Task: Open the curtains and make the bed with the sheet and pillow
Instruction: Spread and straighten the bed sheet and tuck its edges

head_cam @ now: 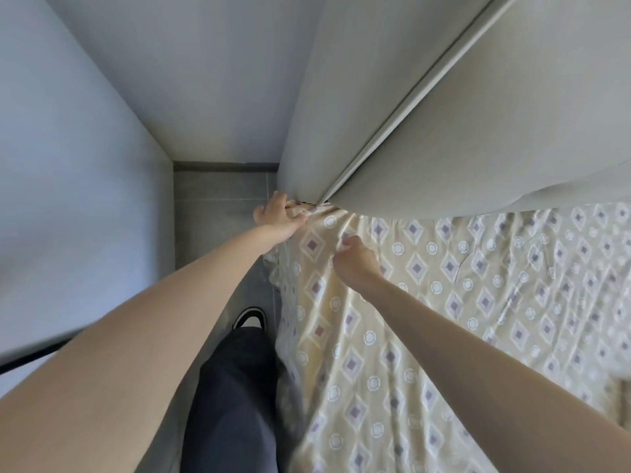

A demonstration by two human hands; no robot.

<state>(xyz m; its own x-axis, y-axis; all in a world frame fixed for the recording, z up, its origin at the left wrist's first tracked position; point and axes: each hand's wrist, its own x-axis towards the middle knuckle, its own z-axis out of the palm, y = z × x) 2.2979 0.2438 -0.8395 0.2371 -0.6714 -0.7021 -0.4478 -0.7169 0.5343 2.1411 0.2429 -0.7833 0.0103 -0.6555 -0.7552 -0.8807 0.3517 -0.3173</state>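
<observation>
A cream sheet (444, 285) with purple diamonds and white circles is spread over the bed, wrinkled, its edge hanging down the near left side. My left hand (278, 218) reaches to the far corner of the bed, fingers spread and pressing the sheet's corner against the beige headboard (341, 97). My right hand (356, 259) is a little nearer, its fingers curled and pinching a fold of the sheet. No pillow or curtain shows here.
A pale wall (78, 199) runs close along the left, leaving a narrow strip of grey tiled floor (218, 213) beside the bed. My dark trouser leg (232, 397) and a black-and-white shoe (251, 317) stand in that gap.
</observation>
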